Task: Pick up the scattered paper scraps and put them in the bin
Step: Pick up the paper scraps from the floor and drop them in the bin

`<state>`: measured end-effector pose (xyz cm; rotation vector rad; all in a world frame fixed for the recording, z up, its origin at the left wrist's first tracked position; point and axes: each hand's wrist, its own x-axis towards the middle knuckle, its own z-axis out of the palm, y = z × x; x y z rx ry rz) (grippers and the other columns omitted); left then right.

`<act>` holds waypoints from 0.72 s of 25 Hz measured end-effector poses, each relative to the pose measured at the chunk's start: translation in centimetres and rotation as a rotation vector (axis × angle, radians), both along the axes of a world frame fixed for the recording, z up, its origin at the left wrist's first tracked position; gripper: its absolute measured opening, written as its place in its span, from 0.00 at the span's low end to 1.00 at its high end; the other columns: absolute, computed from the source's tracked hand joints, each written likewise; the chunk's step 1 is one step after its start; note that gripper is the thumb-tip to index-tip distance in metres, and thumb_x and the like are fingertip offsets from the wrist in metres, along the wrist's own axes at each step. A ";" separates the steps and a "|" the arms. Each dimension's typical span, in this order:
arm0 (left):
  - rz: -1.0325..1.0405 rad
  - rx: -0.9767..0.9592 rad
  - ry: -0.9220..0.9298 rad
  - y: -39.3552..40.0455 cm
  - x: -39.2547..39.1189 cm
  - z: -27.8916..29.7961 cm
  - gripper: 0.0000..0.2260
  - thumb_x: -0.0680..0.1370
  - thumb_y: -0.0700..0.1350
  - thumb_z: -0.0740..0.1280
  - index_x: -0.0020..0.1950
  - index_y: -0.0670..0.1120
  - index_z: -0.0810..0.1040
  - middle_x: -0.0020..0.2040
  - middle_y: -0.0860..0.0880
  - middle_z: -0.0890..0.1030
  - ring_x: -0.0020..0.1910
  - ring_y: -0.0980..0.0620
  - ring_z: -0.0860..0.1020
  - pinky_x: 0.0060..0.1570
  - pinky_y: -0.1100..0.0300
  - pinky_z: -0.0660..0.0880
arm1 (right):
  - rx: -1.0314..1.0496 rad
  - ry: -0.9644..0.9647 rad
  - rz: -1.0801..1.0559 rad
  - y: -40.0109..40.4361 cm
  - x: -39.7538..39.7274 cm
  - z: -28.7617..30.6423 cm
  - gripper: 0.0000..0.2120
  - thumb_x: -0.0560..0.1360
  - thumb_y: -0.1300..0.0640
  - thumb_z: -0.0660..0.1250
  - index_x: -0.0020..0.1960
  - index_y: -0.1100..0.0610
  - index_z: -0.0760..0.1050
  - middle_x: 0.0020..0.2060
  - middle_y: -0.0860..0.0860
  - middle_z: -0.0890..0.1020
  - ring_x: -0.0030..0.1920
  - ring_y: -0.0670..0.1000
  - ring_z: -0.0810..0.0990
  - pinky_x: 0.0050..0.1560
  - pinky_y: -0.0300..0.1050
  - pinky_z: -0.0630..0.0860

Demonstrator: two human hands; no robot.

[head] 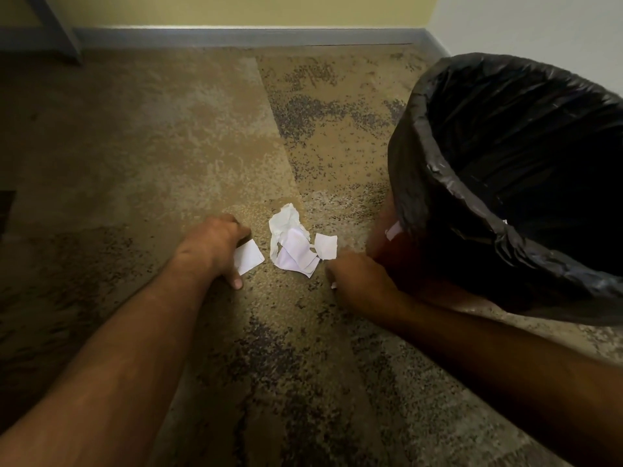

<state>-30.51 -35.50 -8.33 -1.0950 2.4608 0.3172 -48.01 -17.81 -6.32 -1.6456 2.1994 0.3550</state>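
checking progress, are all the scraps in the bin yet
No, a pile of scraps lies on the carpet between the left hand and right hand, beside the bin.

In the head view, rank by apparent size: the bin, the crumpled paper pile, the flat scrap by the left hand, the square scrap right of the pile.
1. bin
2. crumpled paper pile
3-4. flat scrap and square scrap: look alike, unranked.
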 end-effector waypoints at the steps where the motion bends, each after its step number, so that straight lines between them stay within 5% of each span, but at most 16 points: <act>1: 0.024 0.037 0.060 0.3 0.4 -0.3 0.39 0.55 0.52 0.84 0.65 0.50 0.77 0.64 0.48 0.75 0.63 0.45 0.73 0.60 0.50 0.75 | -0.009 0.015 0.038 0.2 0.2 0.1 0.10 0.77 0.60 0.64 0.58 0.54 0.76 0.58 0.56 0.76 0.57 0.57 0.77 0.53 0.49 0.76; 6: 0.133 0.041 0.208 1.8 2.8 -1.4 0.08 0.73 0.46 0.74 0.52 0.51 0.85 0.47 0.48 0.82 0.47 0.48 0.79 0.49 0.55 0.76 | 0.028 0.015 0.109 1.4 0.5 0.3 0.09 0.77 0.62 0.63 0.56 0.56 0.76 0.56 0.56 0.79 0.56 0.57 0.78 0.52 0.49 0.75; 11: 0.143 -0.029 0.267 4.0 3.3 -1.1 0.09 0.78 0.44 0.67 0.55 0.52 0.84 0.50 0.46 0.83 0.48 0.46 0.80 0.52 0.52 0.78 | 0.008 -0.020 0.080 2.6 0.3 1.1 0.08 0.76 0.62 0.64 0.53 0.56 0.77 0.53 0.56 0.80 0.54 0.58 0.79 0.50 0.48 0.76; 18: 0.408 0.098 1.067 7.4 -0.5 6.4 0.07 0.74 0.42 0.74 0.51 0.50 0.86 0.36 0.55 0.83 0.35 0.55 0.81 0.37 0.64 0.78 | -0.464 -0.166 0.111 3.5 1.7 6.3 0.08 0.74 0.58 0.67 0.51 0.54 0.83 0.46 0.55 0.84 0.48 0.58 0.82 0.48 0.51 0.78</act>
